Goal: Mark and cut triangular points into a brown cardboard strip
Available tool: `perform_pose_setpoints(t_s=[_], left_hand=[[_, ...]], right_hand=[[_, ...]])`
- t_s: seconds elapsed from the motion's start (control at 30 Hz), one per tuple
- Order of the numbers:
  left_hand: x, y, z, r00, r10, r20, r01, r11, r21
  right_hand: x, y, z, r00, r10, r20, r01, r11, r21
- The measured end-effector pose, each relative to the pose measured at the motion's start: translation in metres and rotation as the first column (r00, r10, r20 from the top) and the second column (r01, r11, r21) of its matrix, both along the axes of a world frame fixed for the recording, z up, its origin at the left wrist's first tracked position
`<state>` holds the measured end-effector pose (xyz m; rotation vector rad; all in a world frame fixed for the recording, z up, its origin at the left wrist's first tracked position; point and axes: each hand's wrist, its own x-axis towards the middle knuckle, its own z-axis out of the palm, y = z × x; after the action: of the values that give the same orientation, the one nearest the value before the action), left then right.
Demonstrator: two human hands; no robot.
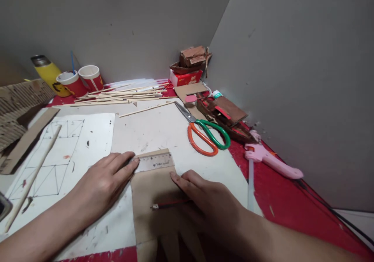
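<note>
My left hand (108,182) grips the left end of a short clear ruler (156,161) between its fingers and thumb. The ruler lies across the far end of a brown cardboard piece (149,188). My right hand (201,194) has its fingertips at the cardboard's right edge, just below the ruler. A dark pencil (169,205) with a metal-capped end sticks out to the left from under that hand's curled fingers; its other end is hidden. Scissors (204,131) with orange and green handles lie open beyond my right hand.
Thin wooden sticks (117,96) are piled at the back, near red cups (91,79) and a yellow bottle (48,75). Brown model boats (224,114) and a pink glue gun (271,160) line the right wall. A drawn sheet (96,131) lies left.
</note>
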<state>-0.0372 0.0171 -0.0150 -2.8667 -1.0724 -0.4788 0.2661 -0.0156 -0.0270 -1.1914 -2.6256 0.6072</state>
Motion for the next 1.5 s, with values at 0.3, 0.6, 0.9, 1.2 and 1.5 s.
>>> perform_pose_setpoints(t_s=[0.3, 0.6, 0.9, 1.2, 1.5], left_hand=[[-0.002, -0.008, 0.011, 0.996, -0.003, -0.085, -0.002, 0.998, -0.06], [-0.006, -0.003, 0.027, 0.998, -0.041, -0.052, 0.029, 0.978, -0.208], [-0.007, -0.008, 0.024, 0.985, -0.047, -0.168, 0.031, 0.995, -0.098], [-0.007, -0.008, 0.023, 0.973, -0.078, -0.216, 0.069, 0.996, -0.05], [-0.003, -0.009, 0.022, 0.971, -0.078, -0.226, 0.078, 0.997, -0.009]], right_hand=[[-0.002, -0.006, -0.003, 0.997, 0.073, 0.017, -0.074, 0.99, 0.122], [-0.002, -0.008, -0.006, 0.997, 0.081, -0.013, -0.075, 0.967, 0.244], [-0.002, -0.011, -0.008, 0.995, 0.096, 0.04, -0.102, 0.965, 0.243], [-0.006, -0.014, -0.011, 0.991, 0.098, 0.096, -0.118, 0.968, 0.223], [-0.006, -0.015, -0.007, 0.989, 0.12, 0.081, -0.134, 0.97, 0.203]])
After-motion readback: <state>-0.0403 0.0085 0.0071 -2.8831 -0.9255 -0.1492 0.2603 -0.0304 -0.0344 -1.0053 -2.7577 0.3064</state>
